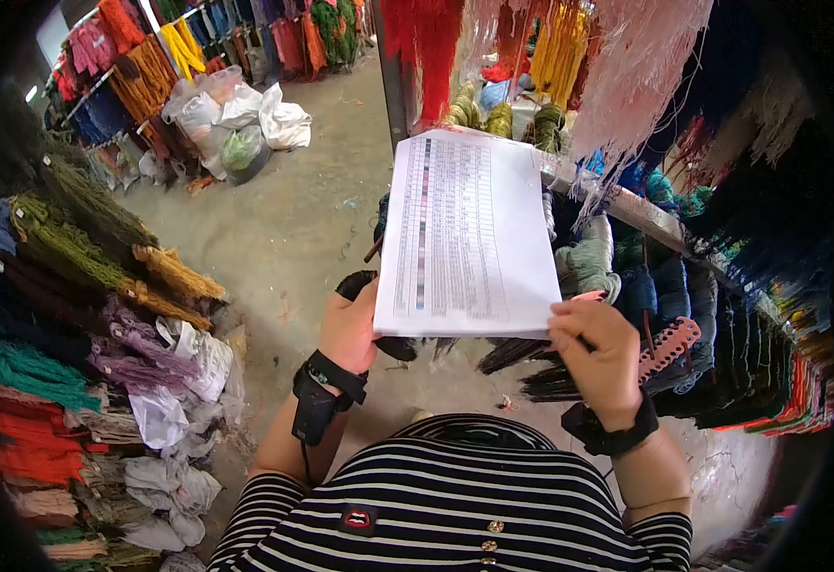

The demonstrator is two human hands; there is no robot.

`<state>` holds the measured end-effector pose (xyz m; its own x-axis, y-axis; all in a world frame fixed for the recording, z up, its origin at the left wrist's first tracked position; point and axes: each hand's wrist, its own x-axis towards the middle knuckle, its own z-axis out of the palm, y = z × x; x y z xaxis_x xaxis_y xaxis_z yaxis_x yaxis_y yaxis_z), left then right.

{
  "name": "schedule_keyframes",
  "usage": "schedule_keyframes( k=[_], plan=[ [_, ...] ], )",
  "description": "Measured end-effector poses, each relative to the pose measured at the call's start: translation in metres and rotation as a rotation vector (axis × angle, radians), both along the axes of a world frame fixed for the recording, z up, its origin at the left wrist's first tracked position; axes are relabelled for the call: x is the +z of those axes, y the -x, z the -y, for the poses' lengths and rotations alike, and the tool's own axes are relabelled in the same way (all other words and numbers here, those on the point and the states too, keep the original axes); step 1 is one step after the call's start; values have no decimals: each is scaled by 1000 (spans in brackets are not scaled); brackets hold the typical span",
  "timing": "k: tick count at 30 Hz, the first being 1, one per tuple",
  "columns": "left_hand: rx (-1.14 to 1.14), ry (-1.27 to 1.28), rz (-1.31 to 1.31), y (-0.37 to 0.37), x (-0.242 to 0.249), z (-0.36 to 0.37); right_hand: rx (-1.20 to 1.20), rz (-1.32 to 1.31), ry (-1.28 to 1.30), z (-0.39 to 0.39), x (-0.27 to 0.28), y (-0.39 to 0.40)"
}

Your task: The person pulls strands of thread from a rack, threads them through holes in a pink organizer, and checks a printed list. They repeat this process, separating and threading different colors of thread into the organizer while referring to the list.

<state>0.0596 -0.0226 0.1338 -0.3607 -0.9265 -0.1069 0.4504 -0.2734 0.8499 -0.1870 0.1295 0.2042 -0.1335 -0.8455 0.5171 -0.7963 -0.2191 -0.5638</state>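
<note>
The printed sheets (493, 219) are lying between the two hands above the floor (283, 205), their long axis running near to far, the shorter far edge pointing toward hanging red yarn (422, 57); a column of colour swatches is running along their left part. The right hand (603, 353) is clamping its fingers on the near right corner, a pink perforated strip (672, 345) showing just right; the left hand (350, 329) is meeting the near left corner, its fingers mostly hidden, so I cannot tell whether they are closing.
</note>
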Motion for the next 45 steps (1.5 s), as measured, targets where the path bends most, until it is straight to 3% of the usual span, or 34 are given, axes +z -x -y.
schedule_keyframes(
  k=[3, 5, 6, 13, 16, 19, 26, 33, 37, 40, 44, 45],
  plan=[
    [-26, -92, 51, -4, 7, -1, -114, 686, -186, 4, 11, 6],
    [4, -106, 80, 1, 14, -4, -160, 691, -139, 9, 28, 12],
    [0, -100, 80, -1, 12, -4, -174, 595, -22, 15, 21, 19],
    [5, -37, 83, -2, 1, -1, -287, 319, 171, 24, 18, 5],
    [1, -43, 108, -6, -4, 2, -248, 13, 123, 18, 15, 6],
    [-39, -51, 104, -9, 0, 1, -66, -271, 222, 25, 15, 10],
    [-3, -64, 101, -4, 8, -1, -13, -250, 44, 17, 19, -4],
    [-9, -8, 20, 1, 6, -1, 182, -553, 22, 16, 14, -5],
    [-12, -7, 0, 2, 11, -3, 160, -545, 24, 17, 14, -7],
    [-126, -73, -89, -11, 3, 4, 69, -397, 78, 22, 15, -5],
    [4, -105, 25, -1, 12, -2, -123, 70, -141, 20, 31, 0],
    [8, -92, 62, -2, 4, 0, -184, 302, -240, 19, 45, 0]
  ],
)
